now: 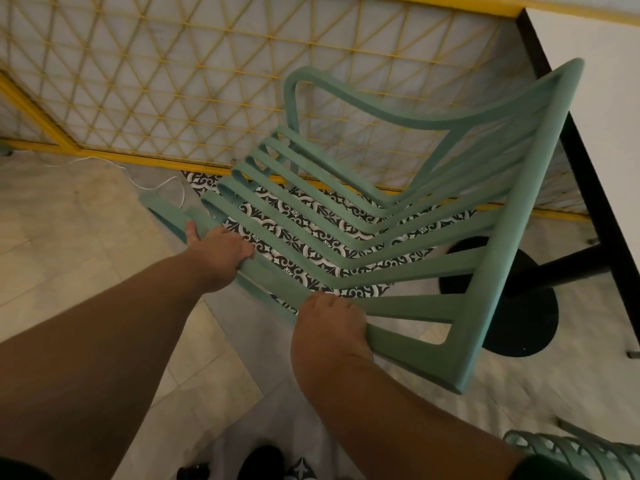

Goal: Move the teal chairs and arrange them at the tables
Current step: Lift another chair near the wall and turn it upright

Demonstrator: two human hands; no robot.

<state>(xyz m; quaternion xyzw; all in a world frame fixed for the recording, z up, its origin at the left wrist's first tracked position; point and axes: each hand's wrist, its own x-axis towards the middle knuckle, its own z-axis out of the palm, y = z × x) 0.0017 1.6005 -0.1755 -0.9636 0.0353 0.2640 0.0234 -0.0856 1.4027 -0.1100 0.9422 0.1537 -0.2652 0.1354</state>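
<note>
A teal slatted chair (408, 216) is tilted in front of me, its back toward the right, close to the white table (602, 109). My left hand (221, 251) grips a slat near the seat's left side. My right hand (332, 323) is closed around the nearest edge of the chair frame. Both arms reach in from below. A second teal chair (571, 452) shows partly at the bottom right corner.
A yellow lattice railing (173, 81) runs across the back. The table stands on a black post with a round black base (512, 306). A white cable (152, 185) lies on the floor at left. Patterned black-and-white tiles lie under the chair.
</note>
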